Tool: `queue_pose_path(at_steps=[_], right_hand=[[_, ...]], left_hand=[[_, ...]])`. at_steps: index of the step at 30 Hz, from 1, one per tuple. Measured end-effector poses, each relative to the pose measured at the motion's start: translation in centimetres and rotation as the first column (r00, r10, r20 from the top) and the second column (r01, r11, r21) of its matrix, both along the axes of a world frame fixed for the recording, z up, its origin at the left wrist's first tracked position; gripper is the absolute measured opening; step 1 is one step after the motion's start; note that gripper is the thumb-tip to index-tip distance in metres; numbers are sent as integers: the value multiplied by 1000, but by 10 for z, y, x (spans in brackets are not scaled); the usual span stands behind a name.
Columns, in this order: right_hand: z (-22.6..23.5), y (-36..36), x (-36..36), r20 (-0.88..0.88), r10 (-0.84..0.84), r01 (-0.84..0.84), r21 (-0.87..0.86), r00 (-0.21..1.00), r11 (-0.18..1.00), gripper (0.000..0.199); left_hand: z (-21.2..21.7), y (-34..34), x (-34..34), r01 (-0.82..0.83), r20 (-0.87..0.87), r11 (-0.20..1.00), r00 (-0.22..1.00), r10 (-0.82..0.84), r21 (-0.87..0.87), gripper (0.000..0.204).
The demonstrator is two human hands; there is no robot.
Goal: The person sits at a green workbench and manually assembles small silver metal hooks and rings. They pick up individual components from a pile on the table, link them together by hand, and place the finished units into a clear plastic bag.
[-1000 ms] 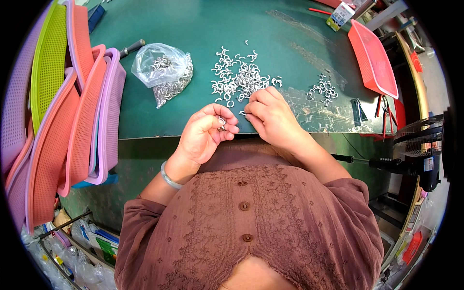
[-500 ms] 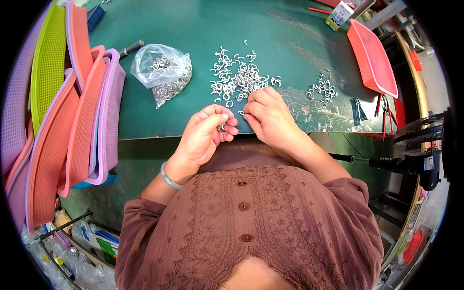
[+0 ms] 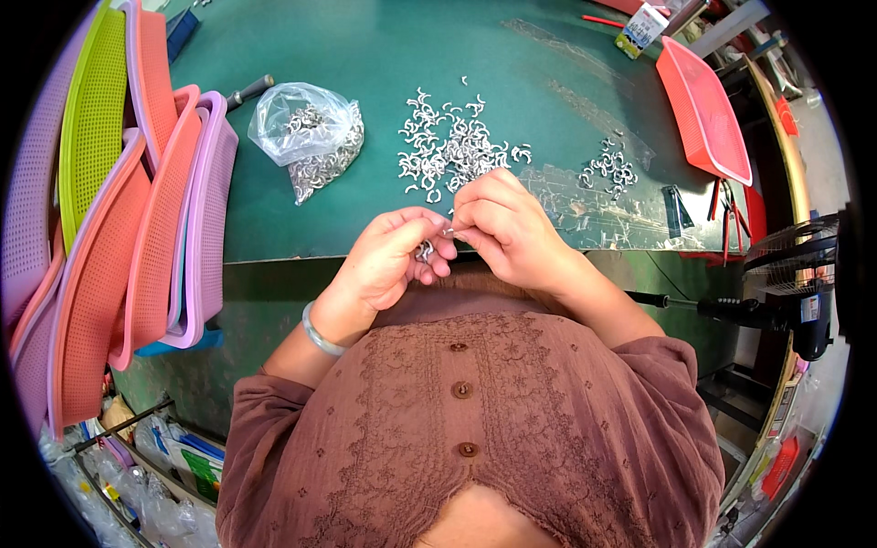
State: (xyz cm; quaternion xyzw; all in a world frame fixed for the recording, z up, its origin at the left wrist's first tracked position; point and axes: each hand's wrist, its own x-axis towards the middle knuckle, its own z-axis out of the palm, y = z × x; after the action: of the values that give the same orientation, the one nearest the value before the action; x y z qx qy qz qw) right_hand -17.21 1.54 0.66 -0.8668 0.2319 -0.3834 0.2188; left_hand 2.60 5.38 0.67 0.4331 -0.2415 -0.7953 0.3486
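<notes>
Small silvery curved metal pieces (image 3: 466,146) lie in a loose pile on the green tabletop, just beyond my hands. My left hand (image 3: 388,256) is curled palm-up around several of these pieces (image 3: 425,248), which show between thumb and fingers. Its thumb and forefinger meet the fingertips of my right hand (image 3: 507,224). Between the two hands a small metal piece (image 3: 449,233) is pinched, partly hidden by the fingers. Left of the pile stands a clear plastic bag (image 3: 306,128), its mouth open, filled with similar pieces. A smaller group of pieces (image 3: 610,169) lies to the right.
Stacked plastic baskets (image 3: 155,219) in purple, orange and green crowd the left side. A pink basket (image 3: 703,110) stands at the right, with red-handled pliers (image 3: 728,219) below it. A black fan (image 3: 795,265) is at the far right. A dark-handled tool (image 3: 249,91) lies behind the bag.
My right hand has moved left from the near edge of the pile to meet my left hand, bringing a metal piece along. The left hand has turned slightly toward it.
</notes>
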Motion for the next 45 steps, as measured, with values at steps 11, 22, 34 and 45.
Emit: queue_pose_path(at_steps=[11,22,34,45], right_hand=[[-1,-4,1,37,-30,28,64,999,998,17],[-20,-5,3,-198,-194,178,-93,961,980,5],[0,-5,3,-43,-109,110,32,993,993,9],[6,-5,8,-17,-134,134,18,991,991,14]], left_hand=[[-6,0,1,-15,-201,1000,979,21,27,11],[-11,-1,3,-77,-329,991,938,108,106,12],[-15,0,2,-195,-282,980,943,179,-31,2],[-9,-2,-1,-61,-257,998,965,52,-29,8]])
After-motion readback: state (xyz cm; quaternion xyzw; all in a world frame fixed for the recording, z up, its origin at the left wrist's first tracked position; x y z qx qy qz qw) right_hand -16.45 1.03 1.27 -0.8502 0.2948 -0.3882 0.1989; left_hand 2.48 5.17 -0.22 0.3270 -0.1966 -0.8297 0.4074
